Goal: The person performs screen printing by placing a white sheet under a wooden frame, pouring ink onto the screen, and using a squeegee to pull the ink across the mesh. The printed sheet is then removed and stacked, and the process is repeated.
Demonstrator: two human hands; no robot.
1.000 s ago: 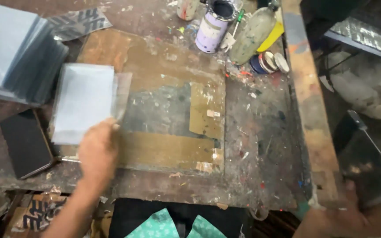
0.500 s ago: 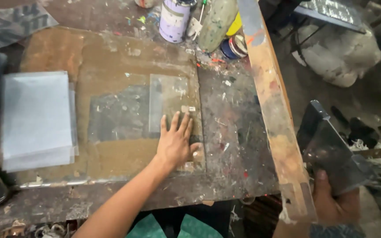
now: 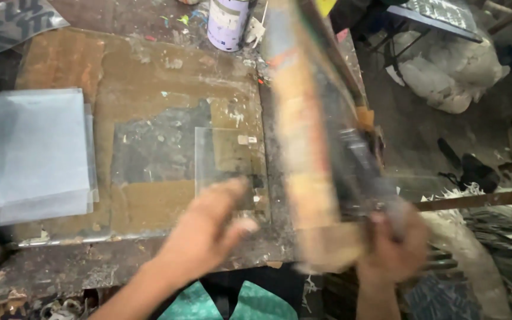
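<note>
While the right hand (image 3: pixel 392 243) clamps the plank (image 3: pixel 303 148), the open left (image 3: pixel 208 231) hovers; swinging could crack the glass (image 3: pixel 229 160) near the bench's (image 3: pixel 149 65) front edge.

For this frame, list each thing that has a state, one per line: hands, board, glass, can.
Left hand: open, blurred, over the glass pane's near edge.
Right hand: gripping the plank.
Plank: lifted, tilted, blurred.
Glass pane: flat on the bench.
Sheet stack: flat, slightly fanned.
Can: upright.

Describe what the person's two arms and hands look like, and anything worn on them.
Both are bare: the left hand and the right hand wear no gloves, and no sleeve shows on either forearm. No ring, watch or bracelet can be made out, though motion blur smears the fingers.
</note>
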